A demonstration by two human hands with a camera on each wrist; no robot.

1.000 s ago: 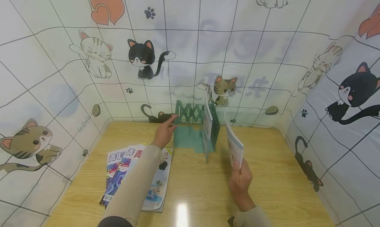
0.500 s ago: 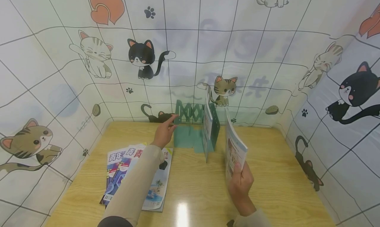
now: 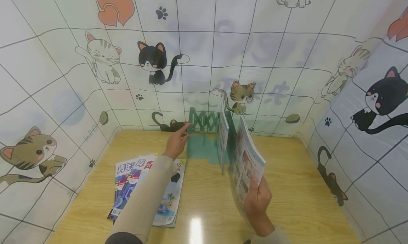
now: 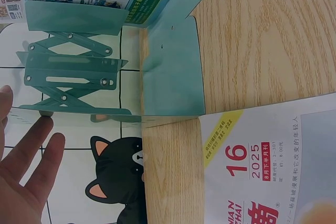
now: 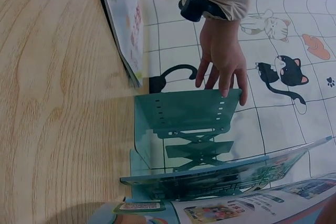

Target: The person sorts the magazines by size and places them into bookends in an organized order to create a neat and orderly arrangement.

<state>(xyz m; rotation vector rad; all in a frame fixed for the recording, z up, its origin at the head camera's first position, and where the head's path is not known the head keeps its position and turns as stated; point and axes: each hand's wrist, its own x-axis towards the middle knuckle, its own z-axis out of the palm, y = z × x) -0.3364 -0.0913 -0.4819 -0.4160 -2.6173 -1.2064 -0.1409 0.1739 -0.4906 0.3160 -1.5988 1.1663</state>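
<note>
Two hands work at the green rack (image 3: 197, 146): our left hand (image 3: 174, 145) touches the edge of its left plate (image 5: 184, 109) with fingers spread and straight, and our right hand (image 3: 259, 199) pinches a magazine (image 3: 249, 157) by its near end, holding it upright just right of the rack. Whether that magazine touches the rack's right plate (image 3: 231, 127), we cannot tell.

To shelve it well, we judge, we raise it over that plate, keep it vertical and lower it beside the standing magazine (image 3: 222, 130) inside the rack. Held at one end, it may flop at the other, so we go slowly and let the left hand steady the rack.

Behind the rack, the wall (image 3: 204, 77) leaves little room; right of it, the table (image 3: 280, 155) offers plenty. The magazine pile (image 3: 125, 180) lies left and in front of the rack.
</note>
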